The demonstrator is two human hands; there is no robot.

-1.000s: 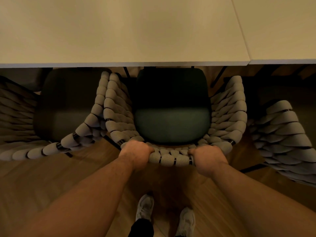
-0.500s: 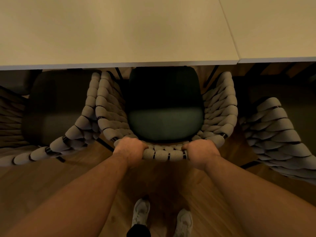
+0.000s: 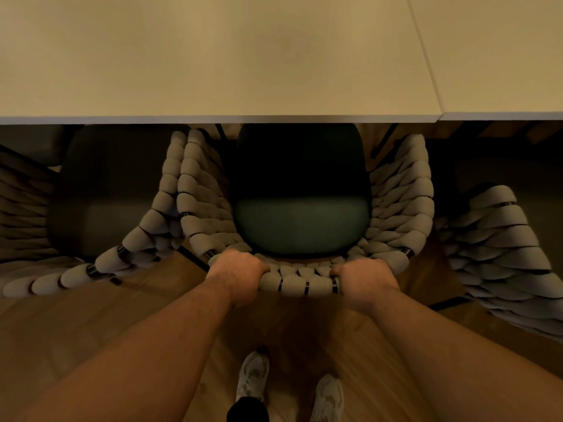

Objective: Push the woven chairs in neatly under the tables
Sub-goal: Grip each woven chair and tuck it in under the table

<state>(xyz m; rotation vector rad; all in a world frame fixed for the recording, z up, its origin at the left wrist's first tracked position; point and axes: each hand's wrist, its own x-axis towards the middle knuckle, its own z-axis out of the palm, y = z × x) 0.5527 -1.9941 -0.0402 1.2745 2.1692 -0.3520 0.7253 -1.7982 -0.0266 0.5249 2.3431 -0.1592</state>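
A woven chair (image 3: pixel 402 202) with thick grey braided rope and a dark green seat cushion (image 3: pixel 300 220) stands right in front of me, its seat partly under the beige table (image 3: pixel 213 56). My left hand (image 3: pixel 240 274) grips the top of its backrest on the left. My right hand (image 3: pixel 364 281) grips the same rim on the right. Both sets of fingers curl over the rope edge.
A second woven chair (image 3: pixel 134 239) with a dark cushion stands close on the left, touching the middle one. A third woven chair (image 3: pixel 499 239) is on the right, under a second table (image 3: pixel 502 50). Wooden floor and my white shoes (image 3: pixel 253 379) lie below.
The chair has slid a little further under the table, with both hands keeping their grip on the backrest. The view has shifted slightly.
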